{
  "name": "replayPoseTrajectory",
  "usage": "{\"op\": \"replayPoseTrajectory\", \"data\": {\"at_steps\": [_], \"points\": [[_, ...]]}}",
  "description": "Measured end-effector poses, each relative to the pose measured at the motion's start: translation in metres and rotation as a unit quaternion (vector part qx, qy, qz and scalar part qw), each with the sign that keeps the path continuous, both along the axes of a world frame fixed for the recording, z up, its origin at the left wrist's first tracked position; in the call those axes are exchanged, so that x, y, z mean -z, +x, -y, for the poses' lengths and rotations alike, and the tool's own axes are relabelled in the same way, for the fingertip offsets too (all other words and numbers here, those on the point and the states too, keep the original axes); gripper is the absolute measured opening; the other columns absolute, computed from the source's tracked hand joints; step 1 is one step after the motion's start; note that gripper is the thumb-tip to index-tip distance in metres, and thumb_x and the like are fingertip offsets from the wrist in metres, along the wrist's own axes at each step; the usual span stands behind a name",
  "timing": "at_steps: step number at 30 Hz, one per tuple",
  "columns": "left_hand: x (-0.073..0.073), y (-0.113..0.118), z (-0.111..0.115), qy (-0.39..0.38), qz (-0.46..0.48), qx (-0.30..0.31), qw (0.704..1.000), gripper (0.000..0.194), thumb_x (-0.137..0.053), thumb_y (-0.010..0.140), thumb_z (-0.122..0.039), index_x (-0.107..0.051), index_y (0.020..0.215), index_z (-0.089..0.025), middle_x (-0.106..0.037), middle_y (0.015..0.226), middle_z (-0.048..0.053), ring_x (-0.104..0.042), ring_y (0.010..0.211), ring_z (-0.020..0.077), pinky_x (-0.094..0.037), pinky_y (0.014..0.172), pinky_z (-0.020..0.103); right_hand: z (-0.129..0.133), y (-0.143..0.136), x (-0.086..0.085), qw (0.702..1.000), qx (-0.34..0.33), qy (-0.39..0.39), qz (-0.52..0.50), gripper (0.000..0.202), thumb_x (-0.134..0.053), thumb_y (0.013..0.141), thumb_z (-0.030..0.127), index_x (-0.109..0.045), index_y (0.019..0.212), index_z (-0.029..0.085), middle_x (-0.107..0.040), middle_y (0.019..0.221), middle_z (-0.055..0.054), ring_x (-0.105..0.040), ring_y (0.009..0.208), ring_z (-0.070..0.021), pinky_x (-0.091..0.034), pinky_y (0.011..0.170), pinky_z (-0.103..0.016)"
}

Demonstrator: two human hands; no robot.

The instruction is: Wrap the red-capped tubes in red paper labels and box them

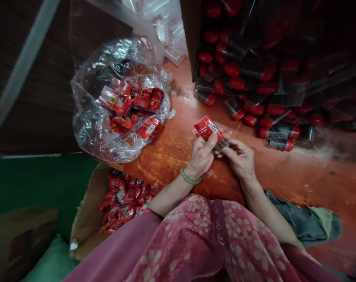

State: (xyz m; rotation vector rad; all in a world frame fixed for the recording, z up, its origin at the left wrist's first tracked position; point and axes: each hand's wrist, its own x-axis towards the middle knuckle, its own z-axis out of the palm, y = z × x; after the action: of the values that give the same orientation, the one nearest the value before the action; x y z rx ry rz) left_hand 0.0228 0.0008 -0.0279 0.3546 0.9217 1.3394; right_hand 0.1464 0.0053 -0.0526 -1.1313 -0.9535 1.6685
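Observation:
My left hand (202, 156), with a green bead bracelet at the wrist, grips a small red printed packet (206, 127) with a white barcode label, thumb on top. A clear, dark-looking end (222, 145) shows at the packet's lower right. There the fingers of my right hand (242, 161) close in a pinch at this end; their tips are partly hidden. Left of my hands, a clear plastic bag (107, 150) lies open with several similar red packets (148, 128) inside. To the right lie many clear containers with red caps (280, 144).
A cardboard box (84, 199) below left holds a heap of red packets (126, 196). Clear plastic pieces (173, 43) lie at the back of the reddish table (178, 152). A dark panel edge (190, 47) stands beside the capped containers. A grey-green cloth (301, 221) rests at the right.

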Motion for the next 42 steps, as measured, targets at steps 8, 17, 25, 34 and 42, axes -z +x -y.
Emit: {"op": "replayPoseTrajectory", "data": {"at_steps": [8, 17, 25, 34, 42], "points": [[0.010, 0.007, 0.008, 0.028, -0.064, 0.038, 0.997, 0.053, -0.077, 0.078, -0.066, -0.076, 0.088, -0.015, -0.074, 0.078, 0.006, -0.048, 0.060, 0.0077, -0.035, 0.057, 0.022, 0.001, 0.000, 0.000, 1.000, 0.029, 0.001, -0.011, 0.037, -0.093, 0.066, 0.045, -0.067, 0.083, 0.024, -0.075, 0.075, 0.005, -0.070, 0.059, -0.0130, -0.066, 0.062, -0.030], [0.012, 0.005, 0.009, 0.039, -0.107, 0.055, 0.992, 0.058, -0.072, 0.080, -0.069, -0.079, 0.095, -0.014, -0.080, 0.096, 0.011, -0.051, 0.059, 0.0073, -0.039, 0.054, 0.021, 0.002, 0.000, 0.002, 0.999, 0.025, 0.019, 0.027, 0.036, -0.090, 0.069, 0.049, -0.067, 0.082, 0.024, -0.074, 0.069, 0.004, -0.068, 0.053, -0.0145, -0.065, 0.056, -0.032], [-0.021, -0.039, 0.038, 0.104, -0.256, -0.009, 0.961, 0.038, -0.073, 0.086, -0.054, -0.081, 0.090, -0.017, -0.080, 0.095, 0.010, -0.074, 0.091, 0.0223, -0.057, 0.091, 0.033, 0.007, -0.005, -0.008, 0.997, -0.068, 0.001, 0.035, 0.037, -0.092, 0.065, 0.044, -0.073, 0.089, 0.024, -0.081, 0.084, 0.001, -0.075, 0.067, -0.0150, -0.066, 0.069, -0.031], [-0.010, -0.074, 0.087, 0.173, -0.490, -0.069, 0.852, 0.022, -0.064, 0.095, -0.034, -0.073, 0.110, -0.020, -0.078, 0.107, 0.010, -0.073, 0.100, 0.0218, -0.055, 0.094, 0.035, 0.011, -0.011, -0.009, 0.994, -0.060, 0.036, 0.082, 0.028, -0.091, 0.067, 0.037, -0.076, 0.085, 0.022, -0.080, 0.076, 0.000, -0.073, 0.060, -0.0140, -0.062, 0.062, -0.028], [0.012, -0.087, 0.104, 0.129, -0.559, -0.108, 0.812, 0.026, -0.062, 0.098, -0.036, -0.071, 0.115, -0.018, -0.079, 0.112, 0.008, -0.076, 0.104, 0.0202, -0.061, 0.096, 0.035, 0.010, -0.011, -0.006, 0.992, -0.059, 0.057, 0.097, 0.031, -0.089, 0.070, 0.043, -0.073, 0.085, 0.020, -0.076, 0.068, 0.002, -0.071, 0.057, -0.0141, -0.061, 0.059, -0.027]]}}
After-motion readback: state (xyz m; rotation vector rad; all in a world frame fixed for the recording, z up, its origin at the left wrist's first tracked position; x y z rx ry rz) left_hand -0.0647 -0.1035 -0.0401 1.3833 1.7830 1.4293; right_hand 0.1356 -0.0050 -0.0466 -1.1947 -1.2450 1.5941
